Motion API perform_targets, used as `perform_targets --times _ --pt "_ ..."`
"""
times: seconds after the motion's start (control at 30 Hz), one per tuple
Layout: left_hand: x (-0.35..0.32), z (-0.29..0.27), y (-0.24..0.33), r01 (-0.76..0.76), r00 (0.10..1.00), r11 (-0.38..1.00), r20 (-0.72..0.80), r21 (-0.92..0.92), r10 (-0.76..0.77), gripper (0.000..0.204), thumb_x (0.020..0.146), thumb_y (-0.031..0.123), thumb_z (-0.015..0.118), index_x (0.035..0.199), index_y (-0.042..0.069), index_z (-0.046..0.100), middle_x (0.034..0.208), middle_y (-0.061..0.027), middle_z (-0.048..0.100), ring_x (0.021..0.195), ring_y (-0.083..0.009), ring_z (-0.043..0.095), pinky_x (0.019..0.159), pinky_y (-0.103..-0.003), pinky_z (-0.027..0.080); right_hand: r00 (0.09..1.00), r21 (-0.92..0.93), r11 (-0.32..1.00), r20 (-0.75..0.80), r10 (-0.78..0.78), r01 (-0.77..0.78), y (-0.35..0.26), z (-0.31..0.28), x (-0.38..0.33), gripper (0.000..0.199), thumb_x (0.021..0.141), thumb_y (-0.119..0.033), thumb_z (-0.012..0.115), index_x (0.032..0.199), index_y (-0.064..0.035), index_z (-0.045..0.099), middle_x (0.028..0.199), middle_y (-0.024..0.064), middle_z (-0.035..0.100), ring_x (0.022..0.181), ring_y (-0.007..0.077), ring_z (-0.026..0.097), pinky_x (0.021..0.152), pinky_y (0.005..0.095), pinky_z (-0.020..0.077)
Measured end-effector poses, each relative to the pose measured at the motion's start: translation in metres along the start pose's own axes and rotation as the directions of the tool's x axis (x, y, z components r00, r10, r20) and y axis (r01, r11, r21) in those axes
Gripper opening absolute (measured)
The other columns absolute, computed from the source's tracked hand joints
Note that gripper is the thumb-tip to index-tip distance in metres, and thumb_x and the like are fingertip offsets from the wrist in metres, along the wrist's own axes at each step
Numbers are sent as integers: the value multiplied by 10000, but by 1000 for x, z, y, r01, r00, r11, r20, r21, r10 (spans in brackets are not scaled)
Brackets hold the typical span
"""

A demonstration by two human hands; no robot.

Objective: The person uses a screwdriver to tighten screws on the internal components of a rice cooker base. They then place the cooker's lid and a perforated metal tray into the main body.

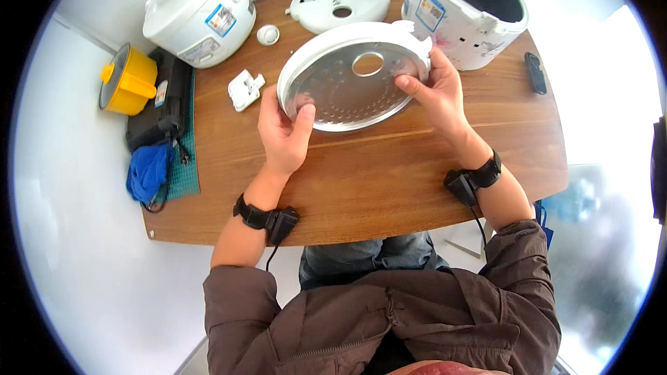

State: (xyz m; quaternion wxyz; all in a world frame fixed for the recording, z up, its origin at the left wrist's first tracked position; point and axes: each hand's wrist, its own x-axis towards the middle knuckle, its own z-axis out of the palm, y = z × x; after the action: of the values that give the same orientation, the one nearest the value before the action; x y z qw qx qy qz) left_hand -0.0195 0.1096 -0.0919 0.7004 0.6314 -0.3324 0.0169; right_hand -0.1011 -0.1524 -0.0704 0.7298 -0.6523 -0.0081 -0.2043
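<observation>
Between my two hands is a rice cooker lid (347, 90), a white oval-looking rim around a shiny metal plate with a round hole and rings of small dimples. It is held tilted above the table, its metal side toward me. My left hand (285, 128) grips the lower left rim, thumb on the metal. My right hand (438, 90) grips the right rim near the white hinge, thumb pressing the plate. Beyond it lies a white lid cover (365, 10) with a round hole. A small white plastic part (244, 90) and a round white cap (267, 35) lie left of the lid.
A closed white rice cooker (201, 17) stands at the back left, an open rice cooker body (465, 14) at the back right. At the left edge are a yellow container (130, 80), a black case (163, 97) and blue cloth (149, 172). A dark handle-like piece (535, 73) lies far right.
</observation>
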Motion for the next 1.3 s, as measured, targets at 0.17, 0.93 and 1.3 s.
perform_targets --times 0.17,0.93,1.3 --pt "5 7 -3 64 998 997 -9 -35 -65 376 1009 163 670 1293 -2 487 1145 -59 604 979 -92 549 885 -265 476 997 52 996 -28 77 -75 7 -4 3 404 912 -145 815 1239 -45 600 1006 -32 680 887 21 594 758 194 505" --pt "23 -2 1 505 835 188 421 -842 -355 716 1103 526 271 1596 7 268 1578 -234 417 1416 -383 473 1176 -490 428 330 -542 -83 619 -713 836 -32 0 -2 210 675 -123 724 841 -92 600 976 56 693 945 250 724 769 337 598" --pt "18 -8 0 551 820 538 295 -638 -490 531 957 43 611 1443 -68 428 1351 -215 609 1176 -292 671 985 -422 591 510 -557 46 720 -470 829 -13 3 -3 257 686 -124 710 940 -132 670 1025 34 643 1009 228 669 810 349 562"
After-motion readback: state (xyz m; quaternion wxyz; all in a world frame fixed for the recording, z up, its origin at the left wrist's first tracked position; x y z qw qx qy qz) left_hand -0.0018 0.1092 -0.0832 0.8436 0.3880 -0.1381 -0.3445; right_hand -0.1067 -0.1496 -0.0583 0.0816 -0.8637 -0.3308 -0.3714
